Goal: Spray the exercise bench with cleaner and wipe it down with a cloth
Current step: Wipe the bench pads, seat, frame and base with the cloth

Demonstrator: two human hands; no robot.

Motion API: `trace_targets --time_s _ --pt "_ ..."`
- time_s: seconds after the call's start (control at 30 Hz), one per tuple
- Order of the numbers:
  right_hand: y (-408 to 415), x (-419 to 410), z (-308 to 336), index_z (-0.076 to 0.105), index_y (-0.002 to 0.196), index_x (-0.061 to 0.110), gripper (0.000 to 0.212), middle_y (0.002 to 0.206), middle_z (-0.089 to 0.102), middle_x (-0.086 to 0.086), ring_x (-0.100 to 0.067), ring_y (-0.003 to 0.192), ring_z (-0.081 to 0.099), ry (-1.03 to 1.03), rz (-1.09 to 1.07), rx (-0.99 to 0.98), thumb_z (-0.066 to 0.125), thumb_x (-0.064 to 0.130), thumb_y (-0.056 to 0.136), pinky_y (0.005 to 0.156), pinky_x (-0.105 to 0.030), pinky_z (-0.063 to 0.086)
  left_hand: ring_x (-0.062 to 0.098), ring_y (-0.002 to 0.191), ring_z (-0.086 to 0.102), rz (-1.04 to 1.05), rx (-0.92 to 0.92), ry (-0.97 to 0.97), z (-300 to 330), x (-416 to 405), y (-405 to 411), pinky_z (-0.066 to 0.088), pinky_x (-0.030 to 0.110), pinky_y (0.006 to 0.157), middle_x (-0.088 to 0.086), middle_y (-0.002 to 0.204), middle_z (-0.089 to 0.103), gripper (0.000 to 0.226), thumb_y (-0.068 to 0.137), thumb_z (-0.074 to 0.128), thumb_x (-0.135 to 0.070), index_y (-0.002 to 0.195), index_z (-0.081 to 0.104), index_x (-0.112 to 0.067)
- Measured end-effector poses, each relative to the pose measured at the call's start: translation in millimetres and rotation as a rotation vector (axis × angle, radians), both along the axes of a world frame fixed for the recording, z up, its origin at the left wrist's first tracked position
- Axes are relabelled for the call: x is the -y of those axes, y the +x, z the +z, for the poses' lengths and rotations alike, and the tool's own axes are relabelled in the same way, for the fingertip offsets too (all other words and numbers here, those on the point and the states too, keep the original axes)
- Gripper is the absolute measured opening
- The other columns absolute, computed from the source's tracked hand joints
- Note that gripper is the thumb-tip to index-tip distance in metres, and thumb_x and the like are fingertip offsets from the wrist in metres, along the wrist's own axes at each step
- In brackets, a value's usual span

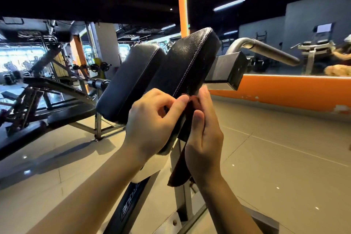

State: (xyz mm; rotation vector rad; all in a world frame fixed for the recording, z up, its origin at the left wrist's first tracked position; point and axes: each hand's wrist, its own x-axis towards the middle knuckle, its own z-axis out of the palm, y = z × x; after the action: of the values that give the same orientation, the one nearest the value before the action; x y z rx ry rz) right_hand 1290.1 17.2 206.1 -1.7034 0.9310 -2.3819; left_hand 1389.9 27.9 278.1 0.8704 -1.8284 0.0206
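Both hands were up at the near end of the bench's right-hand pad (190, 62). Left hand (152, 121) had its fingers curled, thumb and forefinger pinching the top corner of a dark reddish-brown cloth (180, 167) right against the pad's lower edge. Right hand (204, 138) sat just beside it with the fingers fairly straight and together, thumb laid along the cloth, holding it flat from the other side. Most of the cloth hung down between the two wrists, in front of the bench's upright steel post (182, 201).

That pad was black vinyl with pale stitching along the seam, tilted up and away from the camera. A second black pad (129, 80) sat just left of it, same tilt, a narrow gap between them. Behind the right pad a square metal tube (226, 70) stuck out, and past that a curved grey handle bar (266, 49). Couldn't spot a spray bottle anywhere in view.

Floor was pale glossy tile (275, 148). An orange strip ran along the base of the wall (294, 91) on the right, and an orange column (182, 2) rose behind the pads. Other gym machines (47, 81) crowded the left side.
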Motion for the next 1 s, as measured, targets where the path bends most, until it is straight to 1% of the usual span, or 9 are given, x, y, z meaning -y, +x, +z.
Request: trace_targets --time_s 0.1,0.2,0.3,0.37,0.53,0.6,0.73,0.9,1.0 --pt "3 -11 10 0.029 0.146 0.012 0.045 0.154 0.035 -0.007 -0.015 0.145 0.030 -0.090 -0.077 -0.085 0.029 0.032 0.105 0.117 -0.038 0.032 0.004 0.069 0.067 -0.297 -0.088 0.538 22 -21 -7 0.051 0.014 0.059 -0.004 0.076 0.070 0.036 0.078 0.056 -0.051 0.099 0.068 -0.024" --pt "7 -23 8 0.023 0.149 0.016 0.051 0.158 0.027 -0.003 -0.012 0.148 0.023 -0.065 -0.084 -0.174 0.024 0.041 0.105 0.118 -0.031 0.028 0.009 0.078 0.070 -0.402 -0.186 0.647 31 -27 -5 0.053 0.016 0.062 -0.003 0.084 0.073 0.030 0.079 0.065 -0.036 0.101 0.070 -0.016" --pt "5 -41 7 0.015 0.149 0.040 0.056 0.161 0.015 0.013 0.000 0.147 0.015 0.054 0.140 -0.191 0.018 0.063 0.098 0.114 -0.013 0.022 0.013 0.082 0.072 -0.501 -0.262 0.752 29 -31 0 0.056 0.019 0.063 -0.001 0.085 0.074 0.032 0.071 0.068 -0.030 0.098 0.070 -0.012" --pt "-2 -49 5 0.015 0.148 0.041 0.056 0.161 0.018 0.014 0.001 0.146 0.018 0.081 0.263 -0.186 0.020 0.065 0.097 0.113 -0.013 0.024 0.016 0.081 0.072 -0.505 -0.283 0.783 28 -32 2 0.060 0.025 0.068 0.003 0.085 0.074 0.024 0.075 0.068 -0.024 0.095 0.070 -0.011" --pt "-41 -58 25 0.034 0.137 0.040 0.047 0.143 0.041 0.020 0.009 0.132 0.037 0.161 0.210 -0.163 0.041 0.020 0.095 0.102 -0.009 0.035 0.019 0.084 0.072 -0.421 -0.121 0.643 30 -28 10 0.059 0.030 0.075 0.006 0.088 0.075 0.008 0.089 0.063 -0.010 0.091 0.068 -0.016" --pt "-56 -58 38 0.035 0.135 0.044 0.046 0.133 0.042 0.028 0.009 0.128 0.037 0.319 0.124 -0.353 0.048 0.018 0.100 0.103 -0.014 0.035 0.019 0.088 0.071 -0.404 -0.030 0.559 33 -25 13 0.059 0.032 0.078 0.006 0.089 0.074 0.012 0.089 0.062 -0.009 0.092 0.068 -0.019" --pt "-65 -59 51 0.054 0.113 0.043 0.032 0.113 0.059 0.017 -0.008 0.115 0.055 0.582 0.342 -0.453 0.056 0.016 0.097 0.094 -0.029 0.052 0.014 0.092 0.068 -0.366 0.099 0.394 32 -20 20 0.057 0.026 0.077 0.000 0.092 0.071 0.019 0.091 0.060 -0.010 0.095 0.068 -0.027" --pt "-64 -56 51 0.062 0.088 0.029 0.012 0.090 0.063 0.007 -0.010 0.089 0.062 0.604 0.335 -0.372 0.071 0.021 0.087 0.067 -0.015 0.053 0.007 0.092 0.065 -0.272 0.168 0.221 26 -16 31 0.054 0.016 0.075 -0.010 0.093 0.070 0.023 0.090 0.062 -0.011 0.099 0.068 -0.031" --pt "-61 -51 54 0.060 0.081 0.029 0.013 0.088 0.058 0.010 -0.011 0.083 0.057 0.657 0.184 -0.448 0.072 0.028 0.085 0.063 -0.015 0.049 0.003 0.088 0.065 -0.182 0.155 0.102 14 -12 35 0.053 0.014 0.070 -0.013 0.088 0.069 0.021 0.090 0.064 -0.011 0.101 0.068 -0.029"
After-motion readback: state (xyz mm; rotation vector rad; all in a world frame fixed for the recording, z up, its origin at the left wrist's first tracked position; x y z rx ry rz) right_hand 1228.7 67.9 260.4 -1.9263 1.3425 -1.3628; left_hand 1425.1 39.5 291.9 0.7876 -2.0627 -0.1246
